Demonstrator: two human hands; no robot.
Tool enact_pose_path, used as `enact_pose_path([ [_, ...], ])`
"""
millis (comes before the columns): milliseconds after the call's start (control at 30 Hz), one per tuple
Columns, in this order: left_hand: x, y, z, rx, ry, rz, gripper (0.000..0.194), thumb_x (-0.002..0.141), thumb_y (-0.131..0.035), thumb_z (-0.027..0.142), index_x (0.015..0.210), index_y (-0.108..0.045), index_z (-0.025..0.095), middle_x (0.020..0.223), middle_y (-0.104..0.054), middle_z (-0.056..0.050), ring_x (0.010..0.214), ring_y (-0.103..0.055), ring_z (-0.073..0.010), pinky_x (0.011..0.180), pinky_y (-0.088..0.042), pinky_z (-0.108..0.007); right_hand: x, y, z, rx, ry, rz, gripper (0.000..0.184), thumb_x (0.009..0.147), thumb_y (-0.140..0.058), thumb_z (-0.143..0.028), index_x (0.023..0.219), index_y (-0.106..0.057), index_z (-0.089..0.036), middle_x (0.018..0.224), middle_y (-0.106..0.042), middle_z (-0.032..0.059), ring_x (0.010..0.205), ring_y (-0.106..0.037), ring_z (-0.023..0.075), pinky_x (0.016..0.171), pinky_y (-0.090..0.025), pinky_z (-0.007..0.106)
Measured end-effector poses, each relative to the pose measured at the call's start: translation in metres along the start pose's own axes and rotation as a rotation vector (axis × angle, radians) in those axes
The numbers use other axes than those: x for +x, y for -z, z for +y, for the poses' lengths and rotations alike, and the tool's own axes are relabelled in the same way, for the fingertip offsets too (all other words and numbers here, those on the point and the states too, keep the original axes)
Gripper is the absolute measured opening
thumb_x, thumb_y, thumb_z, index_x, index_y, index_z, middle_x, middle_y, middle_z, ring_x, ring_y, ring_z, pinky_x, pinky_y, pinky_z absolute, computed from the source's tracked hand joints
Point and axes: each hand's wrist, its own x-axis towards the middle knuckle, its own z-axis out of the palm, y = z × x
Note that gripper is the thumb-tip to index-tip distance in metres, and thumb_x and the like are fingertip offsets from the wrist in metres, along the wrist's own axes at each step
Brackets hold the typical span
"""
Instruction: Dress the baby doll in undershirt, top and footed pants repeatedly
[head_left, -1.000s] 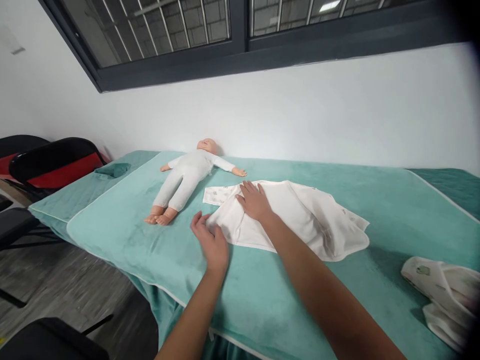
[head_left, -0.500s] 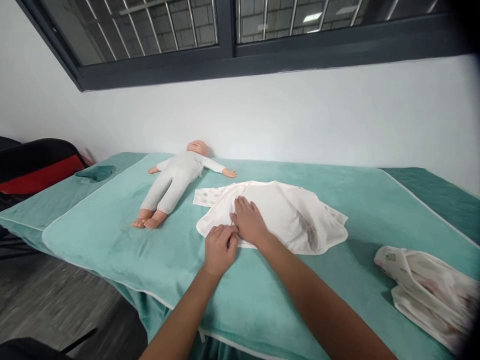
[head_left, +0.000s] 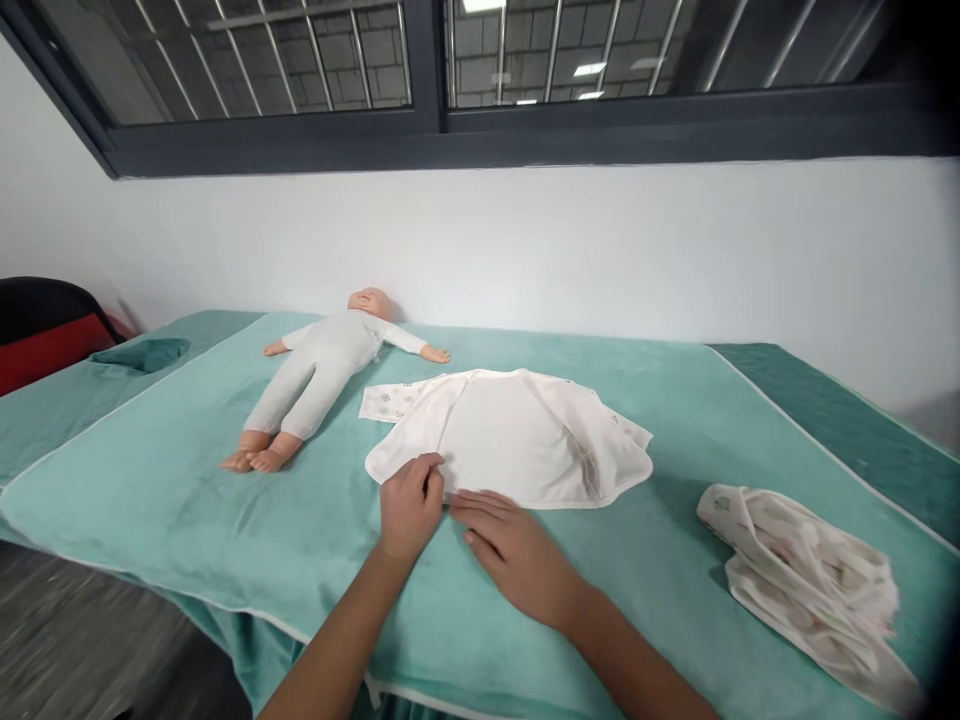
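Note:
A white baby shirt (head_left: 517,430) lies spread out on the green cover, its inner side up and a patterned sleeve sticking out on the left. At its near edge, left of the middle, my left hand (head_left: 411,508) is closed with curled fingers on the cloth. Just to the right, my right hand (head_left: 517,555) lies flat with fingers stretched along the shirt's bottom hem. Beyond the shirt on the left, a baby doll (head_left: 330,365) in a pale body suit lies on its back, arms spread.
A crumpled patterned white cloth (head_left: 810,590) rests at the right. The bed's green cover (head_left: 187,520) ends at a white-trimmed front edge. Behind stands a white wall (head_left: 600,250) under a barred window (head_left: 315,60). A black and red chair (head_left: 52,335) is at the left.
My right hand has slid from on top of the shirt down to its near hem. My left hand stays at the shirt's edge. The view has turned slightly to the right.

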Motion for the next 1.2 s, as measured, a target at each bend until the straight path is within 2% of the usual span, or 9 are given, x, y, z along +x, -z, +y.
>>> enact_pose_path([
  [67,0.000,0.000,0.001,0.015,0.003,0.003,0.022,0.090,-0.043,0.018,0.095,-0.065,0.021,0.075,-0.069,0.000,0.070,-0.065,-0.0167,0.067,-0.045,-0.028,-0.009,0.017,0.017,-0.018,-0.078,0.113,0.037,0.099,-0.042,-0.027,0.131,-0.059,-0.030,0.144,-0.054,0.0005,0.137,-0.046,0.0175,0.116,-0.039,0.041],
  [167,0.001,0.001,0.002,0.011,-0.002,0.000,0.022,0.090,-0.044,0.019,0.093,-0.066,0.021,0.073,-0.068,0.000,0.068,-0.063,-0.0159,0.065,-0.044,-0.028,-0.022,0.047,0.052,-0.212,-0.175,0.414,0.032,0.097,-0.046,-0.028,0.124,-0.063,-0.026,0.144,-0.052,0.0076,0.138,-0.042,0.0248,0.115,-0.037,0.050],
  [233,0.002,0.001,0.001,0.000,-0.003,-0.004,0.022,0.090,-0.044,0.019,0.093,-0.066,0.020,0.074,-0.068,0.000,0.067,-0.063,-0.0154,0.065,-0.044,-0.027,-0.033,0.063,0.070,-0.328,-0.186,0.488,0.028,0.097,-0.047,-0.028,0.119,-0.065,-0.026,0.137,-0.057,0.0085,0.131,-0.046,0.0268,0.109,-0.042,0.050],
  [433,0.001,0.000,0.000,0.008,0.007,0.002,0.022,0.090,-0.045,0.019,0.094,-0.067,0.019,0.076,-0.069,0.000,0.068,-0.062,-0.0145,0.067,-0.044,-0.026,-0.070,0.063,0.074,-0.577,-0.328,0.552,0.031,0.094,-0.055,-0.037,0.121,-0.061,-0.022,0.127,-0.057,0.0112,0.114,-0.050,0.0308,0.097,-0.045,0.050],
  [600,0.001,0.001,0.001,0.027,0.017,-0.012,0.023,0.090,-0.045,0.019,0.095,-0.067,0.020,0.076,-0.068,0.001,0.069,-0.062,-0.0144,0.067,-0.043,-0.026,-0.076,0.056,0.072,-0.598,-0.415,0.505,0.033,0.095,-0.054,-0.036,0.124,-0.058,-0.021,0.116,-0.063,0.0102,0.105,-0.053,0.0297,0.087,-0.047,0.046],
  [833,0.002,0.001,0.002,0.026,0.028,-0.025,0.023,0.089,-0.045,0.019,0.095,-0.067,0.020,0.077,-0.068,0.001,0.071,-0.062,-0.0143,0.068,-0.043,-0.026,-0.074,0.057,0.069,-0.540,-0.257,0.561,0.022,0.097,-0.047,-0.018,0.113,-0.062,-0.019,0.108,-0.066,0.0081,0.099,-0.056,0.0243,0.088,-0.044,0.041],
  [1000,0.003,0.001,0.003,0.038,0.051,-0.037,0.023,0.089,-0.044,0.020,0.095,-0.067,0.020,0.079,-0.069,0.001,0.073,-0.063,-0.0149,0.069,-0.043,-0.026,-0.076,0.055,0.059,-0.511,-0.234,0.504,0.022,0.097,-0.046,-0.020,0.110,-0.064,-0.020,0.105,-0.068,0.0077,0.097,-0.058,0.0250,0.084,-0.042,0.040],
  [1100,0.003,0.001,0.004,0.047,0.063,-0.049,0.024,0.089,-0.044,0.020,0.095,-0.067,0.020,0.079,-0.068,0.000,0.073,-0.062,-0.0152,0.069,-0.043,-0.027,-0.070,0.069,0.066,-0.377,-0.276,0.505,0.020,0.098,-0.047,-0.027,0.106,-0.064,-0.022,0.101,-0.069,0.0053,0.095,-0.060,0.0222,0.083,-0.043,0.036],
  [1200,0.004,0.001,0.005,0.060,0.072,-0.061,0.025,0.090,-0.043,0.021,0.095,-0.067,0.021,0.081,-0.069,0.000,0.074,-0.063,-0.0158,0.070,-0.043,-0.028,-0.058,0.101,0.093,-0.315,-0.384,0.613,0.024,0.097,-0.046,-0.034,0.105,-0.064,-0.021,0.104,-0.067,0.0068,0.094,-0.061,0.0209,0.086,-0.045,0.034],
])
